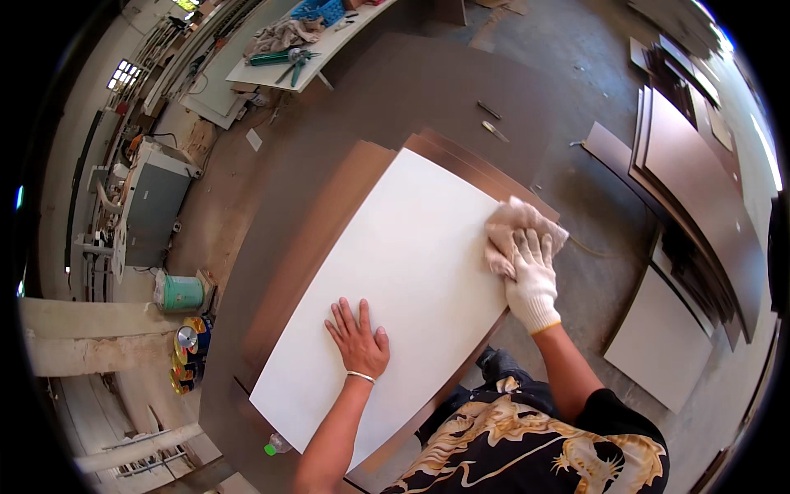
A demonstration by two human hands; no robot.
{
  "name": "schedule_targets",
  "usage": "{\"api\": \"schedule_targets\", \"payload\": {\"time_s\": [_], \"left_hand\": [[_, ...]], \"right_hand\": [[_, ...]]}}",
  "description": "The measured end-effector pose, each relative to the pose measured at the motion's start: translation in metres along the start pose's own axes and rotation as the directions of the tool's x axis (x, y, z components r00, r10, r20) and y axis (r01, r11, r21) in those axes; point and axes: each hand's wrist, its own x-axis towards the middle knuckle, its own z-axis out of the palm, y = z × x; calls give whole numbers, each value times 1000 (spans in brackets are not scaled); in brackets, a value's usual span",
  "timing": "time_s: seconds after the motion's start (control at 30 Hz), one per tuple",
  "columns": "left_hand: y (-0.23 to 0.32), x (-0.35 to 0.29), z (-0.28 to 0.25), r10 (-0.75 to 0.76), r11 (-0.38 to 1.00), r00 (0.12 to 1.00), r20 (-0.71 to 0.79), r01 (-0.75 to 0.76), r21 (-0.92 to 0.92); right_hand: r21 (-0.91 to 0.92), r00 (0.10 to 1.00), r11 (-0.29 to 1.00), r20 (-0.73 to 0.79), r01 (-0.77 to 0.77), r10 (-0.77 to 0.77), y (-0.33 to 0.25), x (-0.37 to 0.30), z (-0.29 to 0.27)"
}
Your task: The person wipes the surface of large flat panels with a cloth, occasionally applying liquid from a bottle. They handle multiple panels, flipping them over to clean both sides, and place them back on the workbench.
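Note:
A large white panel point(411, 239) lies in front of me on top of several brown boards point(333, 222), whose edges stick out at its far and left sides. My left hand point(359, 339), bare with a pale band at the wrist, rests flat on the panel with its fingers spread. My right hand point(532, 276) wears a white knitted glove. Beneath its fingers a bunched pale pink cloth point(520, 226) is pressed at the panel's right edge. The gloved fingers lie over the cloth, and part of it bulges out past them.
Two small tools, one a knife-like piece point(494, 130), lie beyond the boards on a brown surface. A white bench point(346, 37) at the back holds a green caulking gun point(276, 58) and a blue basket point(319, 11). Brown panels point(691, 173) lean at right; a green bucket point(183, 292) stands left.

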Motion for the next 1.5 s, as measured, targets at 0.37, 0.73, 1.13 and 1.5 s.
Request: {"api": "schedule_targets", "payload": {"time_s": [0.37,0.73,1.13,1.5], "left_hand": [[-4,-4,-10,-136,984,989,-60,128,-126],[-191,-320,-21,-897,91,-265,-355,674,-733],[-354,-434,96,-989,34,-109,-103,509,-860],[-247,-226,-159,-643,749,677,-359,653,-109]], "right_hand": [[-67,951,949,67,307,-303,-144,197,28],[147,777,769,3,622,-629,-117,41,54],[462,550,-301,655,-834,-519,-241,-51,19],[383,614,-482,546,-788,-570,-240,-36,36]]}}
